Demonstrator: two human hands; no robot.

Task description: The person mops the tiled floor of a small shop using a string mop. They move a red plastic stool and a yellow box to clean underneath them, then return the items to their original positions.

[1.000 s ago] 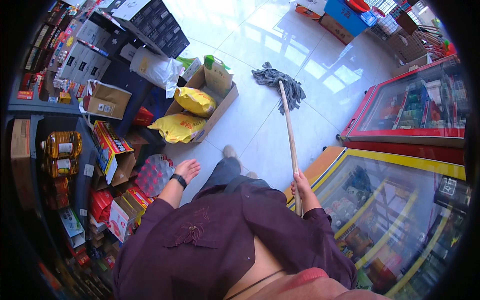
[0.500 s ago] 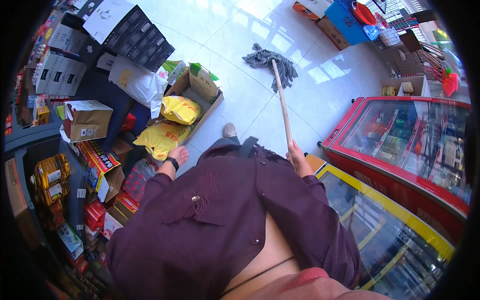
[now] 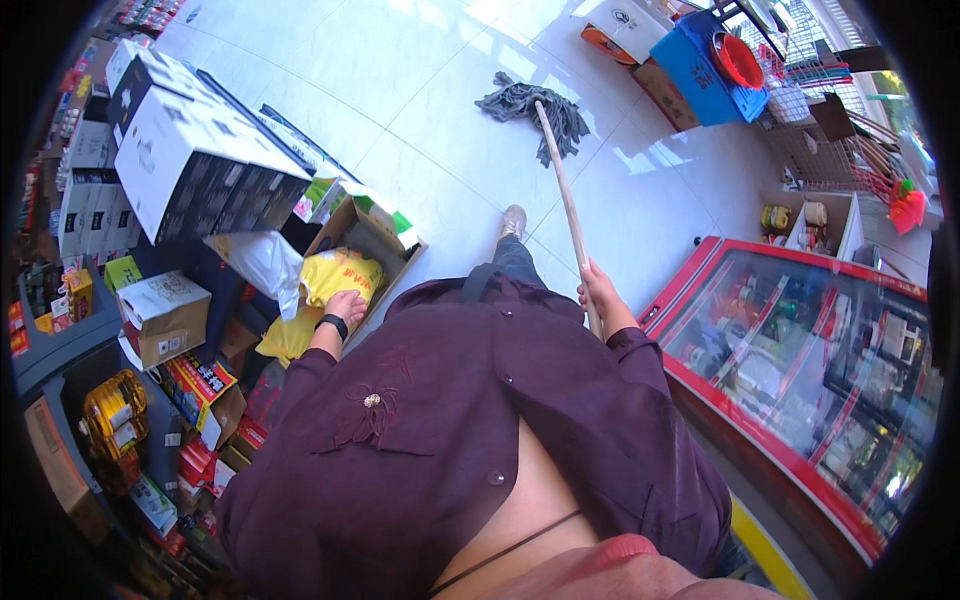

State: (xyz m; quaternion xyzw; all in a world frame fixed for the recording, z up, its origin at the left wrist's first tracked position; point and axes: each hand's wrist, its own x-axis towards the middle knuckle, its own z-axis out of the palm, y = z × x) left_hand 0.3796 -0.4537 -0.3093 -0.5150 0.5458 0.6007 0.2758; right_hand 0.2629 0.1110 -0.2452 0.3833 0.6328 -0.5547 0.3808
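My right hand is wrapped round the wooden handle of a mop, near the handle's upper end. The handle slants away from me to the grey strand mop head, which lies spread on the tiled floor. My left hand, with a dark band at the wrist, hangs empty with its fingers loosely bent. It is in front of a yellow bag; whether it touches the bag I cannot tell.
To the left are shelves with stacked black-and-white boxes, an open carton and oil bottles. A red-framed glass-top freezer stands at right. Beyond it are a blue crate and a red basin. Glossy pale tiles cover the floor.
I have moved forward, and one shoe now shows farther out. The boxes and freezer sit nearer in view. The mop head remains ahead, and my left hand has come beside the yellow bag.
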